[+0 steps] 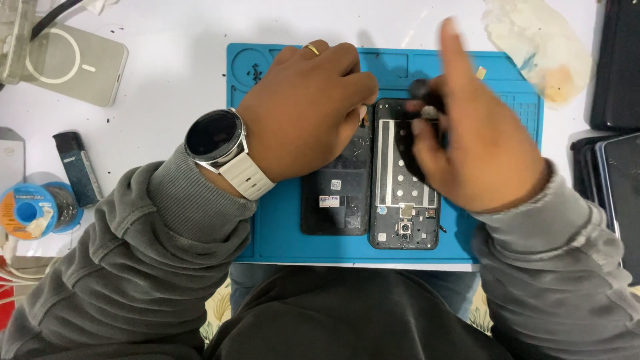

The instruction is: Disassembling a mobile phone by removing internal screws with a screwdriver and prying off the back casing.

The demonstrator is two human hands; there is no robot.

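Evidently bracing it flat, the left hand (303,113) presses on the black opened phone back panel (335,190) on the blue silicone repair mat (267,227); the right hand (480,147), forefinger raised, pinches a small dark part over the neighbouring black phone frame (403,200)

Left table edge: crowded by solder spool (30,211), lighter (79,167), white power bank (73,63).
Right edge: stacked dark devices (610,180).
Far right corner: crumpled wipe (539,47).
Free: bare table (180,73) left of blue mat (280,227).
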